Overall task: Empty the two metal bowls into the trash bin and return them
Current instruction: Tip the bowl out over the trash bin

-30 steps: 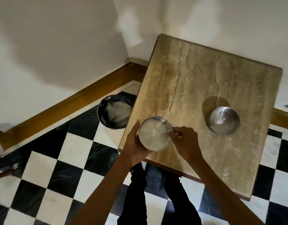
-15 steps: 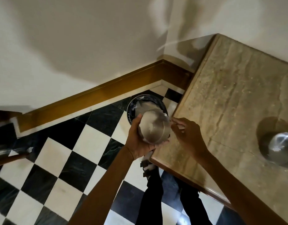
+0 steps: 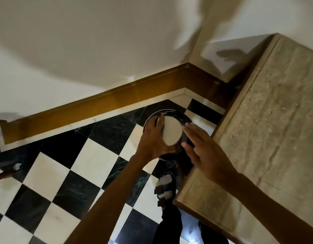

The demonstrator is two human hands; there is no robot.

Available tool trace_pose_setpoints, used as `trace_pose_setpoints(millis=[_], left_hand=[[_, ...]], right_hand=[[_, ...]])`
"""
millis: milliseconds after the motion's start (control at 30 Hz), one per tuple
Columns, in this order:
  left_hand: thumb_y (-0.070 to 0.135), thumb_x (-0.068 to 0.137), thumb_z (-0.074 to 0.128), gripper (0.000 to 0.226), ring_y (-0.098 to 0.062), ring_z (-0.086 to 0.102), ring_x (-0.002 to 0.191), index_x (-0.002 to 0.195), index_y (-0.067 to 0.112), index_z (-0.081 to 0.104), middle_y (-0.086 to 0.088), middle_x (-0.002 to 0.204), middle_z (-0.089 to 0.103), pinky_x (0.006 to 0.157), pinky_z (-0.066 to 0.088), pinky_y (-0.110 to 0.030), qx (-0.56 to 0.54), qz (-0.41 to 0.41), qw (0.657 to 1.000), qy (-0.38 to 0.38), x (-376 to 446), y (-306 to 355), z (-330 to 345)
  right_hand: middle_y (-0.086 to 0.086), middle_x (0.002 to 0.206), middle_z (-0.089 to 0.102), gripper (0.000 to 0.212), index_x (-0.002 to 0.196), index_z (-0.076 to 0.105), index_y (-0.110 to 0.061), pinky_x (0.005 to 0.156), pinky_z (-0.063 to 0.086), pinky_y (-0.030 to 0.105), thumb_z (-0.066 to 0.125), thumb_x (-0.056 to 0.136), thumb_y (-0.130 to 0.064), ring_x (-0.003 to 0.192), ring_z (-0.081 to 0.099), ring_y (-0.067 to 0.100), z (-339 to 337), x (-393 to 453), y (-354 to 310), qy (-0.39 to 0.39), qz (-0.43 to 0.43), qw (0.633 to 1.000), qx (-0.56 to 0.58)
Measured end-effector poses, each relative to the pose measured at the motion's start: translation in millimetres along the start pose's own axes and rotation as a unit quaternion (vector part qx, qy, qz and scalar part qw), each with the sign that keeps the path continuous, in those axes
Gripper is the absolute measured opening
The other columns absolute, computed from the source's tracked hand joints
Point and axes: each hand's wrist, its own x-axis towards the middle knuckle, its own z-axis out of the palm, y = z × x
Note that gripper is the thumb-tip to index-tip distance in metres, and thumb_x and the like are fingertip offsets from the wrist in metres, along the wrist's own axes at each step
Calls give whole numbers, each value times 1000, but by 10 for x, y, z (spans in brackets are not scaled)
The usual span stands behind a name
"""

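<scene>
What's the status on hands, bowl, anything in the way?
Left hand gripping metal bowl over trash bin. Right hand open beside it. Path clear.

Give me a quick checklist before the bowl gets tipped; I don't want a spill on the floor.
1. Bowl over the bin: ok, it hangs above the bin's opening.
2. Left hand grips the bowl: ok, fingers wrap its side.
3. Right hand free to help: ok, open, beside the bowl, not gripping.
4. Bowl's contents: cannot tell, only a pale surface shows.
5. Room left in the bin: cannot tell, the bowl and hands hide its inside.
6. Foot clear of the bin: ok, it stands nearer than the bin.
</scene>
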Motion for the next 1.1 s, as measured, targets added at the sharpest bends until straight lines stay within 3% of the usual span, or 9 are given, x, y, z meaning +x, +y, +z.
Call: trace_pose_setpoints(millis=[133,233,400,533,633,767,867,967,1100], left_hand=[[80,65,66,124,-28,25,147,159,12,22,-13,161,29,119,27,-39,-9,87,995,44,-46,84,-89],[76,63,69,123,-27,27,146,158,8,27,-15,160,33,120,26,-38,-26,115,991,59,-91,91,-101],[72,64,77,120,-31,32,146,155,8,33,-15,159,36,119,36,-50,-11,141,988,65,-159,23,-189],[72,60,80,126,-35,36,145,154,2,33,-18,158,38,114,39,-58,25,162,984,67,-139,68,-228],[70,62,79,122,-35,35,144,153,2,33,-18,156,37,114,40,-58,9,160,983,85,-159,103,-241],[71,60,81,124,-38,37,143,152,2,33,-22,154,39,111,42,-58,23,167,983,72,-144,111,-207],[69,60,82,125,-39,35,144,154,3,32,-22,155,36,112,41,-58,7,145,987,67,-184,107,-229],[69,60,82,122,-40,37,142,150,0,37,-24,152,40,112,41,-58,20,171,982,78,-197,115,-226],[67,60,83,122,-39,36,144,151,1,36,-24,154,37,115,40,-56,11,155,985,78,-257,92,-229]], right_hand=[[14,166,13,81,156,15,-8,123,20,42,35,97,-60,154,9,29,28,125,-64,-14,-88,985,-151],[17,165,19,85,156,15,-7,122,25,52,29,96,-66,154,12,31,103,188,-63,-111,-135,955,-240],[17,164,20,85,155,17,-6,123,23,49,28,96,-66,152,18,32,77,137,-168,-68,-147,960,-227],[19,165,13,95,156,11,-5,121,26,52,30,92,-73,154,9,33,83,91,-160,-118,-178,937,-276],[20,164,13,92,156,13,-3,125,18,49,29,94,-70,153,10,33,68,46,-188,-78,-177,944,-266],[21,165,13,94,156,12,-2,121,26,51,30,94,-70,154,9,33,76,15,-147,-109,-181,938,-275],[20,164,14,90,155,14,-3,124,20,50,29,95,-68,153,12,34,51,4,-158,-72,-170,945,-271],[18,166,10,94,156,9,-5,122,23,52,30,93,-71,154,5,32,81,8,-143,-103,-199,933,-280],[19,165,9,95,156,10,-4,124,19,51,30,93,-72,154,7,32,53,-11,-154,-83,-186,938,-279]])
